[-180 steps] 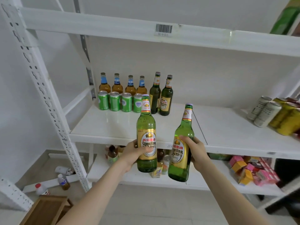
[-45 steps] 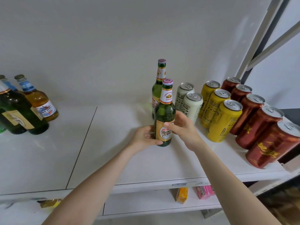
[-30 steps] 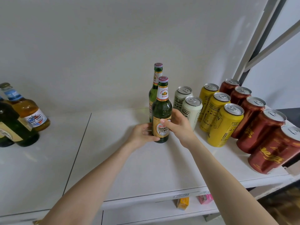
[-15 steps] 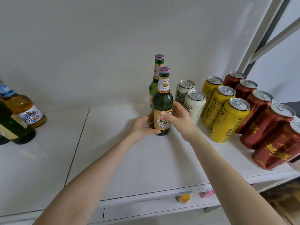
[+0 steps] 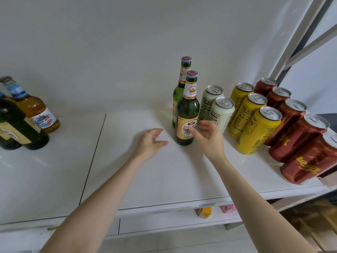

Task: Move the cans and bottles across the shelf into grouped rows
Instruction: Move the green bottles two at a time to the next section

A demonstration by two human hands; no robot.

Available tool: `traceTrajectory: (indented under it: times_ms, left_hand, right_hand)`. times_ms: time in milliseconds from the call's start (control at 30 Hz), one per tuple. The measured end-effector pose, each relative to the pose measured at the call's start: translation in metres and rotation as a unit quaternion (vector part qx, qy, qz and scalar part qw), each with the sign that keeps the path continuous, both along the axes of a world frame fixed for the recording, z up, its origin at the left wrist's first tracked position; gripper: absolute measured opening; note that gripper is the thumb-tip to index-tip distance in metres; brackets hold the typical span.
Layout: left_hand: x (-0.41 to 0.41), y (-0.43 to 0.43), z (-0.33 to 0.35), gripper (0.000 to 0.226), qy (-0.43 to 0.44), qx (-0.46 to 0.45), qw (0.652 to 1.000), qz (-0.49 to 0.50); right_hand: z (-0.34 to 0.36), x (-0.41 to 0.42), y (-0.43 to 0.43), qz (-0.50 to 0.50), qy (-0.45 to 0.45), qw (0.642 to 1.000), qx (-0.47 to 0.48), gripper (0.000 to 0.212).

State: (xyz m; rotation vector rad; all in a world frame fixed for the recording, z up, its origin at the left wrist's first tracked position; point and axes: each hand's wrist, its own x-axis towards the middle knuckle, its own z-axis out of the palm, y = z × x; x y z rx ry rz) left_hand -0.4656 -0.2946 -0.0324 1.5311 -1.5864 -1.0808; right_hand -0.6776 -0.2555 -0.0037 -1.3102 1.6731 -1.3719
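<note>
Green glass marks the two tall bottles standing upright on the white shelf (image 5: pixel 145 172). The front bottle (image 5: pixel 187 110) carries a gold label, and the rear bottle (image 5: pixel 180 88) stands directly behind it near the back wall. Neither hand holds anything. The left hand (image 5: pixel 150 143) hovers just left of the front bottle, apart from it, its fingers (image 5: pixel 158 131) loosely spread and relaxed. The right hand (image 5: pixel 209 138) sits just to the bottle's right, fingers (image 5: pixel 204 125) open in a soft curve. Its thumb tip overlaps the edge of the label, but whether it touches the glass cannot be told.

Just right of the bottles stand two white cans (image 5: pixel 221 114), then a row of three yellow cans (image 5: pixel 255 130), then red cans (image 5: pixel 297 137) running to the shelf's right end. Well apart at the far left are an amber bottle (image 5: pixel 34 110) with a blue neck band and dark green bottles (image 5: pixel 18 125). Below, on the lower shelf, lie an orange packet (image 5: pixel 205 212) and a pink packet (image 5: pixel 227 208).
</note>
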Motion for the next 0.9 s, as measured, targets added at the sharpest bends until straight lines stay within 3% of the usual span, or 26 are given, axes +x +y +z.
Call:
traceTrajectory:
  times_ms: [133,233,300,400,533,900]
  left_hand:
    - [0.017,0.025,-0.002,0.052,-0.156,-0.109,0.982,-0.007]
    - [0.027,0.046,-0.006,0.060,-0.286,-0.168,0.943,-0.036]
    - [0.032,0.060,-0.011,0.063,-0.365,-0.185,0.912,-0.040]
    - [0.038,0.081,-0.015,0.064,-0.416,-0.195,0.888,-0.037]
    - [0.047,0.112,-0.014,0.064,-0.412,-0.202,0.888,-0.036]
    - [0.101,0.231,-0.001,0.065,-0.426,-0.215,0.878,-0.039]
  right_hand:
    - [-0.007,0.002,0.026,-0.008,0.224,0.975,0.007,0.050]
    - [-0.009,0.011,0.046,-0.008,0.425,0.905,0.024,0.057]
    - [-0.011,0.018,0.061,-0.001,0.492,0.870,0.033,0.063]
    - [-0.014,0.026,0.081,0.012,0.544,0.837,0.054,0.069]
    - [-0.016,0.034,0.108,0.027,0.581,0.810,0.078,0.071]
    - [-0.011,0.083,0.209,0.038,0.585,0.803,0.111,0.071]
